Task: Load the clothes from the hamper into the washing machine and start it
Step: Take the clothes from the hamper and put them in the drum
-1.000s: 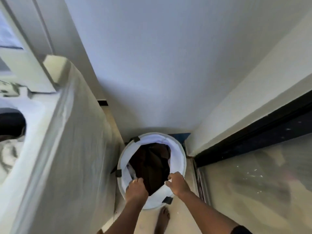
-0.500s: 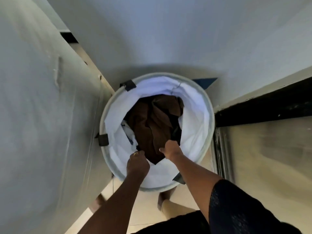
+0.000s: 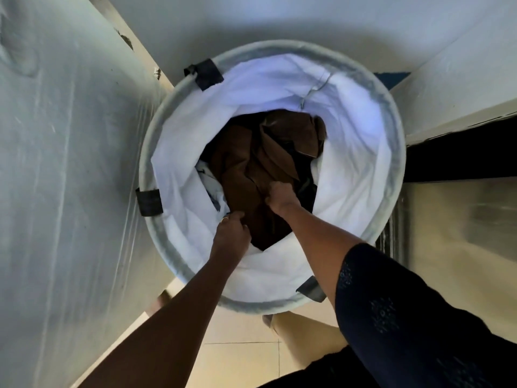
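A round white hamper with a white liner stands on the floor below me. Inside lies a crumpled brown garment, with a pale cloth at its left and something dark at its right. Both arms reach into the hamper. My left hand grips the near left edge of the brown garment, its fingers curled. My right hand grips the brown fabric near the middle. The washing machine's plastic-covered side fills the left; its opening is out of view.
A white wall rises behind the hamper. A dark-framed glass door runs along the right. Pale floor tiles and my foot lie below the hamper. The hamper sits tight between machine and door.
I have leaned closer, so the hamper fills the view. Both hands moved from the near rim down into the hamper and took hold of the brown garment.
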{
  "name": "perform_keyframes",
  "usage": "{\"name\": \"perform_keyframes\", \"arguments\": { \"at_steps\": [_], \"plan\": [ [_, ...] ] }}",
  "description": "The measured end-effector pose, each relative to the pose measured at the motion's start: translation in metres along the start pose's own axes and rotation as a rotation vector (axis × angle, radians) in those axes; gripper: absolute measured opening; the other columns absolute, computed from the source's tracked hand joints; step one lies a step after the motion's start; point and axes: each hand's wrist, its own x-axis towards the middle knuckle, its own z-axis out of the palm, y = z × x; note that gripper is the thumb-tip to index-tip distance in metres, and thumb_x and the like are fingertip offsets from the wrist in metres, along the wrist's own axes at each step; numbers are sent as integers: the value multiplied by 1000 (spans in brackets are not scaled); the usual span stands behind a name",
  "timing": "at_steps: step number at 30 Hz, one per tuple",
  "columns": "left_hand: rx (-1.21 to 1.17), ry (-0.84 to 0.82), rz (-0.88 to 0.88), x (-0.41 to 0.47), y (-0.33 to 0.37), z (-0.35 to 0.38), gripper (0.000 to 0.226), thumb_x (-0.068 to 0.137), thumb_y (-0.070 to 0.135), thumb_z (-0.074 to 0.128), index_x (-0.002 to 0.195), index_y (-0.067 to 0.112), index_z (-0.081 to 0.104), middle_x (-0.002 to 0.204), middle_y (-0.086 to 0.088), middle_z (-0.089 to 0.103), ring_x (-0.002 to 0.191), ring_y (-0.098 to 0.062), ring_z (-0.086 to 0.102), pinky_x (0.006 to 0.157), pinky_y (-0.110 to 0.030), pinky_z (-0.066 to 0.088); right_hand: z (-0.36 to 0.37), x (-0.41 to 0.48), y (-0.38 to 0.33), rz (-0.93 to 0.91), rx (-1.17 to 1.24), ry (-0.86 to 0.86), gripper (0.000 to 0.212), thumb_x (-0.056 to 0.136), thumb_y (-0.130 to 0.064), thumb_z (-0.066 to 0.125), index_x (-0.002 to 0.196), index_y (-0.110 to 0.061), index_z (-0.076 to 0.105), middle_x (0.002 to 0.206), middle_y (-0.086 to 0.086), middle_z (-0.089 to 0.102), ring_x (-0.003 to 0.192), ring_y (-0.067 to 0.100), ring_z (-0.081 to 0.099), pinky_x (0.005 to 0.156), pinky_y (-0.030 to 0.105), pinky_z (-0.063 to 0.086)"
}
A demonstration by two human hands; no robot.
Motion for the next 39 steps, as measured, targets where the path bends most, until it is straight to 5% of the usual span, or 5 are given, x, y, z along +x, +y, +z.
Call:
{"name": "perform_keyframes", "arguments": {
  "at_steps": [9, 23, 30, 35, 39],
  "plan": [
    [-60, -16, -95, -10, 25, -30, 37, 95, 8, 41, 131, 6, 49, 136, -14, 52, 127, -28, 46, 105, -28, 32, -24, -18, -11, 104, 231, -65, 25, 92, -24, 53, 93, -1, 61, 115, 21, 60, 103, 34, 60, 75, 31, 44],
    [-56, -158, -176, -12, 2, -9, 37, 98, 12, 37, 133, 9, 47, 139, -10, 49, 130, -27, 44, 108, -29, 29, -13, -23, 0, 124, 165, 81, 27, 91, -11, 45, 112, 0, 59, 118, 20, 57, 106, 36, 58, 85, 37, 49],
    [-615, -5, -294, -45, 27, -52, 22, 94, 25, 46, 99, 15, 66, 104, -11, 70, 104, -29, 62, 95, -39, 45, -54, -108, -41, 52, 255, 335, 25, 85, -7, 44, 98, -3, 65, 106, 24, 63, 101, 43, 57, 83, 41, 48],
    [-971, -129, -317, -68, 67, -101, 61, 87, 65, 40, 80, 10, 64, 69, -5, 65, 64, -17, 58, 64, -30, 47, -58, -174, -64, -225, 148, 514, 9, 68, -4, 61, 60, -7, 60, 56, 15, 65, 52, 34, 63, 46, 31, 48],
    [-798, -315, -366, -89, 81, -128, 61, 80, 59, 58, 110, 7, 60, 100, -10, 65, 90, -26, 60, 71, -31, 48, -54, -213, -60, -361, 6, 612, 17, 65, -13, 49, 50, -16, 56, 41, 0, 56, 34, 19, 55, 32, 17, 39]
  ]
}}
